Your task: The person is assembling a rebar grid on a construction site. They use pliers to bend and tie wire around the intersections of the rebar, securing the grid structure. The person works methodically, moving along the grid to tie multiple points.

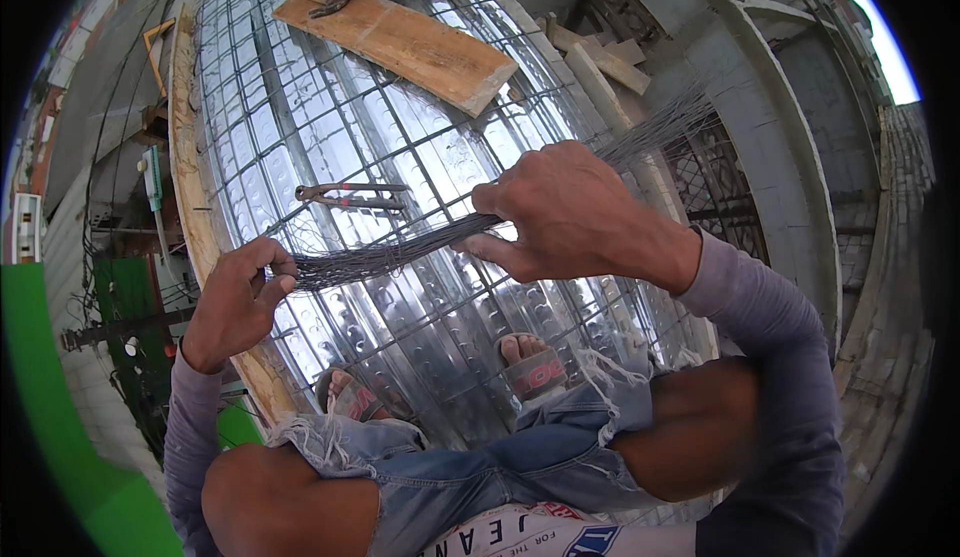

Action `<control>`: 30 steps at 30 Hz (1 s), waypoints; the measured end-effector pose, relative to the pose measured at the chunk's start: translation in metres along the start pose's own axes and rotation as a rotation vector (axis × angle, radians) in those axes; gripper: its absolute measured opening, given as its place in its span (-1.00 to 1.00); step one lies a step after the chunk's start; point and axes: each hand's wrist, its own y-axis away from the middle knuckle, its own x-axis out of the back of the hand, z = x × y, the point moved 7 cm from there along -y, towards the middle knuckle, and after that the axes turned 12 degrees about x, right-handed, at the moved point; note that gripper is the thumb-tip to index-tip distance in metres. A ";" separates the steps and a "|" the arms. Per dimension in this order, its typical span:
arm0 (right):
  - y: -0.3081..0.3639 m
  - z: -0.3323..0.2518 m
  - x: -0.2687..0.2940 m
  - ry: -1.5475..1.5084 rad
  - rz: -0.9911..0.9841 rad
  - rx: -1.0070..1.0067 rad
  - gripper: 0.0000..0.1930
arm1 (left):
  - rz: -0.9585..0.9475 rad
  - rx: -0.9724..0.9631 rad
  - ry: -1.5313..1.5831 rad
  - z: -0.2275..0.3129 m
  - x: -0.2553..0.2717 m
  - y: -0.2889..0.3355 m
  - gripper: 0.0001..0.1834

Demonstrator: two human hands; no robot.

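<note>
A person sits or crouches low over a ribbed metal deck (450, 332), with a sandalled foot (522, 349) toward its near edge, and holds a bundle of thin dark wires (385, 257) in the air above it, stretched between both hands. The left hand (235, 297), out by the deck's left edge, is pinched on the bundle's left end, thumb against fingers, which probably keeps the tips gathered. The right hand (570, 219) is closed around the bundle further along, fingers over and thumb under, a grip that seems to carry most of the weight; past it, the loose ends (665, 129) fan out beyond the deck's right edge, where nothing binds them. A grid of steel bars (425, 140) covers the deck. On it lie red-marked pincers (350, 197), left of the middle and just beyond the bundle, apart from both hands yet likely within easy reach. Toward the far edge a wooden plank (400, 49) lies aslant over the bars, perhaps as a flat rest, since a dark hand tool (333, 4) sits on its left end.
</note>
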 end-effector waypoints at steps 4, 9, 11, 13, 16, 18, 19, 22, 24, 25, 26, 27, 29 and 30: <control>-0.023 0.033 -0.037 0.134 0.051 0.038 -0.57 | 0.105 -0.159 -0.121 -0.020 -0.008 -0.025 -0.83; -0.047 0.089 -0.130 0.190 -0.074 0.091 -0.57 | -0.013 -0.010 -0.295 -0.067 -0.108 -0.075 -0.83; -0.042 0.115 -0.175 0.161 -0.177 0.075 -0.57 | -0.085 -0.007 -0.241 -0.072 -0.136 -0.077 -0.84; -0.039 0.122 -0.189 0.078 -0.184 0.048 -0.63 | -0.114 0.007 -0.190 -0.070 -0.142 -0.070 -0.85; -0.031 0.123 -0.198 0.125 -0.314 0.010 -0.64 | -0.041 -0.030 -0.230 -0.068 -0.133 -0.062 -0.85; -0.028 0.124 -0.204 0.110 -0.332 -0.018 -0.63 | -0.045 -0.043 -0.245 -0.059 -0.121 -0.054 -0.84; -0.027 0.126 -0.209 0.103 -0.340 -0.034 -0.63 | -0.054 -0.037 -0.244 -0.062 -0.119 -0.053 -0.84; -0.027 0.127 -0.215 0.100 -0.326 -0.023 -0.64 | -0.073 -0.019 -0.246 -0.071 -0.111 -0.048 -0.80; -0.028 0.127 -0.214 0.111 -0.321 -0.028 -0.66 | -0.105 -0.005 -0.186 -0.077 -0.101 -0.042 -0.78; -0.028 0.128 -0.214 0.116 -0.312 -0.023 -0.67 | -0.120 0.001 -0.157 -0.079 -0.097 -0.038 -0.77; -0.028 0.129 -0.213 0.122 -0.302 -0.019 -0.68 | -0.103 -0.034 -0.136 -0.078 -0.094 -0.033 -0.76; -0.031 0.127 -0.212 0.127 -0.292 -0.013 -0.69 | -0.023 -0.082 -0.106 -0.078 -0.087 -0.029 -0.77; -0.037 0.122 -0.217 0.211 -0.350 0.005 -0.75 | 0.135 -0.182 -0.046 -0.075 -0.078 -0.022 -0.80; -0.036 0.120 -0.217 0.255 -0.340 0.021 -0.76 | 0.132 -0.103 0.021 -0.074 -0.075 -0.024 -0.79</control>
